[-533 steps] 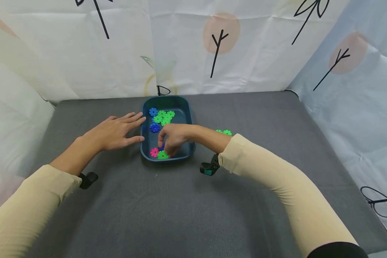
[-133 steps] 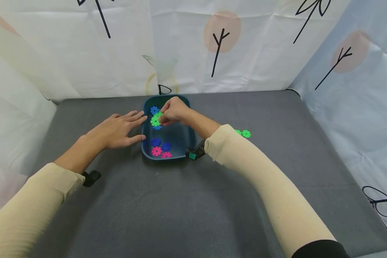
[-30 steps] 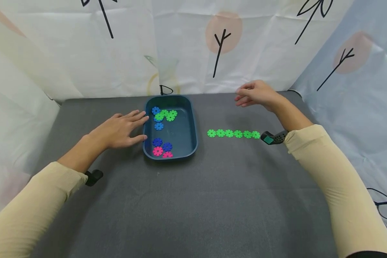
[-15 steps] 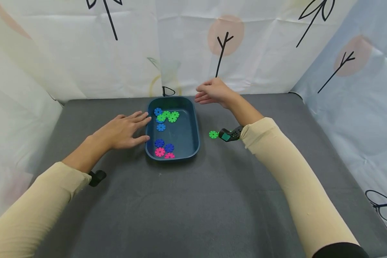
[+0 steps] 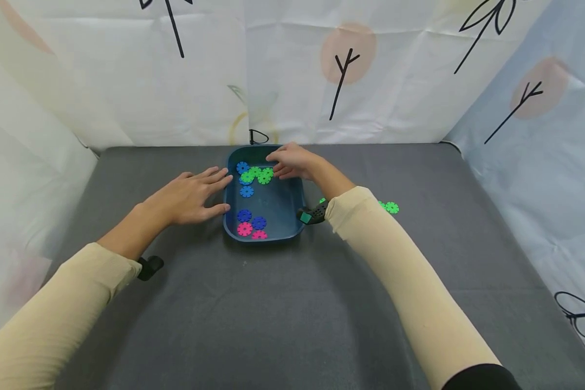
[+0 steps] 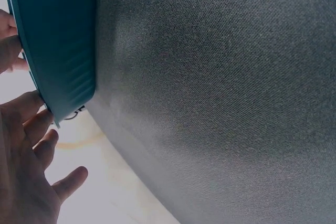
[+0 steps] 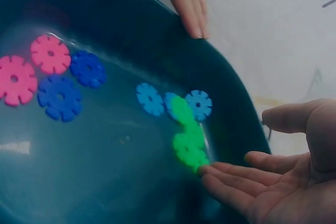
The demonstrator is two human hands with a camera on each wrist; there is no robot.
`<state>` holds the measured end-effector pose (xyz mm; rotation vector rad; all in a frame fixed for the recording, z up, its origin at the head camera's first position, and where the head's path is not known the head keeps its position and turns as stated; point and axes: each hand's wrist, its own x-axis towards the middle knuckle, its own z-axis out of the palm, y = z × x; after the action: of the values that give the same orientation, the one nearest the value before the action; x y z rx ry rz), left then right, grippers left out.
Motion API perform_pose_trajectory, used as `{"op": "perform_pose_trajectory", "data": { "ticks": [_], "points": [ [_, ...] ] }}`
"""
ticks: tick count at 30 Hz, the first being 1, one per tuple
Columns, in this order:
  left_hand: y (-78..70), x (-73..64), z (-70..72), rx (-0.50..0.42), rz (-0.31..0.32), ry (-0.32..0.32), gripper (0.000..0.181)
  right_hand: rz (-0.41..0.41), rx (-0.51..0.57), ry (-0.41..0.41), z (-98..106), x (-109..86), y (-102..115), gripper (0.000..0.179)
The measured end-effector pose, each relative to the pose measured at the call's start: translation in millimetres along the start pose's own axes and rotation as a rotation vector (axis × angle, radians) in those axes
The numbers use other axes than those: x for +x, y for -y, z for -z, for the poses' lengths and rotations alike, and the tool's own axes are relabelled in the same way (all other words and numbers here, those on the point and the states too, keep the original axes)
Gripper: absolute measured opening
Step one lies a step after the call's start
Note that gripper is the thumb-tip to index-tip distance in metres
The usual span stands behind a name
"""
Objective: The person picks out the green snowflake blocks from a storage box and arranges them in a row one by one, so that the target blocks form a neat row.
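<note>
We've got the grey counter [image 5: 253,314] under everything, w/ the teal tray [image 5: 280,211] on its far side. Our L hand [image 5: 190,199] rests on the tray's L rim, fingers spread; our R hand [image 5: 296,161] is over its far R part, fingers straight, thumb apart, nothing held. Green notched discs [image 7: 185,146] lie clustered in the tray by those fingertips (contact: can't tell), near blue discs [image 7: 50,95] & pink discs [image 7: 23,85]; other green discs [image 5: 392,207] are on the counter, R of tray. Step in hand, prob.: reaching for a green one; next calls for pinching just 1, as they overlap.

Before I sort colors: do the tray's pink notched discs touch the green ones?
No, bare tray floor separates pink notched discs from green notched discs.
</note>
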<state>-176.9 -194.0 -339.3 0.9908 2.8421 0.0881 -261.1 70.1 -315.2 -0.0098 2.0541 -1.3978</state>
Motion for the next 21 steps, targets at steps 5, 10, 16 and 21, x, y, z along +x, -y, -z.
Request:
{"op": "perform_pose_trajectory", "data": {
  "ticks": [5, 10, 16, 21],
  "points": [
    [0.0, 1.8, -0.1, -0.005, 0.001, 0.003, 0.074, -0.012, -0.026, -0.006, -10, 5.1, -4, 0.052],
    [-0.8, 1.4, 1.4, -0.006, 0.004, 0.004, 0.074, 0.006, -0.011, -0.006, -19, 7.5, -6, 0.046],
    [-1.8, 1.5, 1.9, 0.003, 0.006, 0.004, 0.073, 0.008, 0.022, -0.004, -26, 13.0, -7, 0.045],
    [-1.9, 2.8, 0.8, 0.010, 0.006, 0.003, 0.074, 0.021, 0.043, -0.006, -31, 14.4, -9, 0.043]
  ]
}}
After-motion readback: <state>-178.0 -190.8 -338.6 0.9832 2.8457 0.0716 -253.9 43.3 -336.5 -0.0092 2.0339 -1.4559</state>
